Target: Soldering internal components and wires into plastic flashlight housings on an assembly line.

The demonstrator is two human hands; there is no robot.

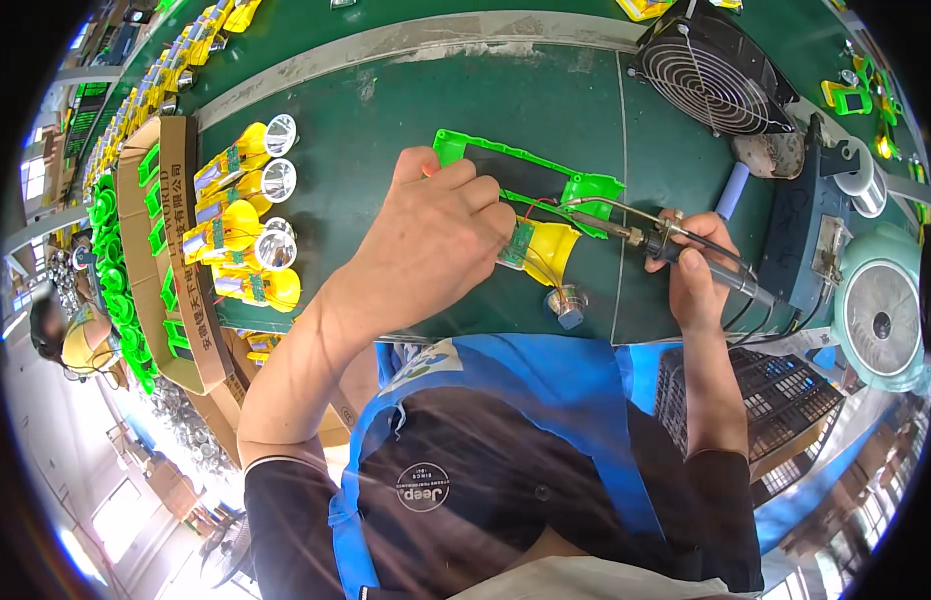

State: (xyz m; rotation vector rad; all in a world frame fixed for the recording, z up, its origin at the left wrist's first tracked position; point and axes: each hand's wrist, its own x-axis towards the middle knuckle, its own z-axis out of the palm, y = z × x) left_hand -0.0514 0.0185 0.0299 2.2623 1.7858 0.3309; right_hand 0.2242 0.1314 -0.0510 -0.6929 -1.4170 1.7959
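Note:
My left hand (437, 235) is closed, knuckles up, over the left part of a bright green plastic housing frame (525, 157); its fingertips are hidden. Beside its index knuckle lies a small green circuit board (518, 243) on a yellow lamp holder (552, 250). Thin wires run from there to a small round metal-and-dark part (566, 306). In my right hand (697, 275) is a soldering iron (720, 272) with a thin curved metal tube along it. Its tip points left, at the frame's right end near a red wire.
Yellow lamp assemblies (242, 235) with round reflectors stand at left, beside a cardboard box (192, 270) of green frames. A black fan (700, 75), a dark box-shaped unit (788, 235), a solder spool (865, 178) and a pale green fan (878, 308) stand at right.

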